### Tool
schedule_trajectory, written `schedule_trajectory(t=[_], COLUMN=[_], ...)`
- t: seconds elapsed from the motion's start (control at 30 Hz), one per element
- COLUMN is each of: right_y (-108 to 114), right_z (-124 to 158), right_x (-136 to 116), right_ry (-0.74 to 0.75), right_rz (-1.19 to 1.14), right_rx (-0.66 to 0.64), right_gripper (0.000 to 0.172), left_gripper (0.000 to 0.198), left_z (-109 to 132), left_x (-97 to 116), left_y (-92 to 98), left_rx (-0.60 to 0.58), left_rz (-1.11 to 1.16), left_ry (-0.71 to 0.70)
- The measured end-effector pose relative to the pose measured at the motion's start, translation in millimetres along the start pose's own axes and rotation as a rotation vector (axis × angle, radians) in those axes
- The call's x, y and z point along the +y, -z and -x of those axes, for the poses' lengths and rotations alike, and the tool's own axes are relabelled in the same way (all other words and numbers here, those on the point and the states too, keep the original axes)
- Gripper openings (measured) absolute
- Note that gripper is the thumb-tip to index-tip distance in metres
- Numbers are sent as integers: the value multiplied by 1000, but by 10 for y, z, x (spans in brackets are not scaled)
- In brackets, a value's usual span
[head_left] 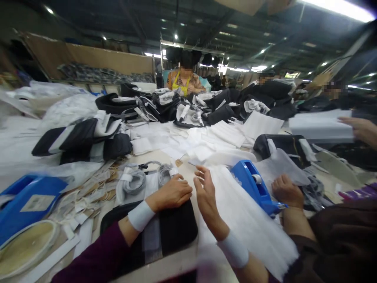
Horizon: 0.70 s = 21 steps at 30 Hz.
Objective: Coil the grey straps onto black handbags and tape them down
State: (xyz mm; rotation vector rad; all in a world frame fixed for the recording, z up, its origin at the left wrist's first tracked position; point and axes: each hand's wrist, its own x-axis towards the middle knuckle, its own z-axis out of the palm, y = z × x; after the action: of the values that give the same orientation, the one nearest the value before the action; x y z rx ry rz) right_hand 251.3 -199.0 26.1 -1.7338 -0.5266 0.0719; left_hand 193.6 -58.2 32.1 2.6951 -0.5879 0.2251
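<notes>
A flat black bag (pixel 179 224) lies in front of me with a clear strip of film around it. My left hand (pixel 172 192) rests on its upper right part, fingers bent slightly and side by side, the thumb hidden. Just beyond that hand are coiled grey straps (pixel 134 181) with white wrapping. To the right of the bag, my right hand (pixel 206 192) is raised with fingers apart and holds nothing I can see. White sheet material (pixel 241 216) lies beneath and beside it. Both of my wrists have pale bands.
Blue tape dispensers stand at left (pixel 32 200) and right (pixel 250 181). A tape roll (pixel 26 247) and loose tags (pixel 88 192) lie at left. A co-worker's hand (pixel 287 190) is close on my right. Black bags (pixel 82 137) and white sheets (pixel 226 133) cover the table beyond.
</notes>
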Motion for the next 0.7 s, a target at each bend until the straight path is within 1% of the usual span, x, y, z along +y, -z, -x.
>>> schedule_trajectory(t=[0.07, 0.13, 0.17, 0.23, 0.27, 0.3, 0.37, 0.4, 0.43, 0.47, 0.5, 0.53, 0.6, 0.63, 0.67, 0.7], right_y=[-252, -452, -516, -578, -587, -590, -595, -601, -610, -619, -628, -635, -639, -635, -629, -621], right_z=[-67, -70, -55, -14, 8, 29, 63, 74, 80, 82, 80, 76, 67, 65, 64, 65], right_x=[-12, 39, 71, 107, 100, 75, -13, -63, -108, -143, -166, -177, -173, -165, -157, -152], right_ry=[-18, -43, -44, -17, 14, 47, 79, 78, 72, 63, 57, 59, 74, 81, 87, 88], right_rz=[-71, -73, -56, 30, 118, 238, 514, 638, 737, 805, 847, 871, 886, 887, 888, 889], right_rx=[55, 79, 95, 107, 81, 27, -134, -206, -255, -276, -275, -268, -255, -253, -255, -263], right_gripper=[44, 51, 54, 60, 60, 60, 57, 56, 57, 57, 59, 59, 58, 58, 57, 57], left_gripper=[18, 21, 26, 37, 40, 41, 38, 37, 35, 35, 36, 36, 45, 53, 61, 65], left_z=[38, 66, 70, 57, 48, 45, 104, 185, 312, 488, 709, 967, 1520, 1773, 1984, 2140], left_x=[-16, -40, -53, -75, -80, -79, -47, -16, 21, 60, 98, 130, 182, 208, 240, 282], left_y=[-27, -48, -46, 0, 52, 123, 303, 393, 467, 513, 521, 489, 324, 212, 102, 4], left_rx=[80, 179, 241, 402, 487, 565, 680, 716, 744, 765, 773, 790, 765, 738, 715, 675], left_rz=[59, 68, 57, 26, 3, -23, -71, -98, -137, -178, -263, -350, -417, -384, -305, -155], left_ry=[4, 46, 84, 185, 238, 284, 345, 370, 408, 456, 552, 672, 907, 1026, 1132, 1197])
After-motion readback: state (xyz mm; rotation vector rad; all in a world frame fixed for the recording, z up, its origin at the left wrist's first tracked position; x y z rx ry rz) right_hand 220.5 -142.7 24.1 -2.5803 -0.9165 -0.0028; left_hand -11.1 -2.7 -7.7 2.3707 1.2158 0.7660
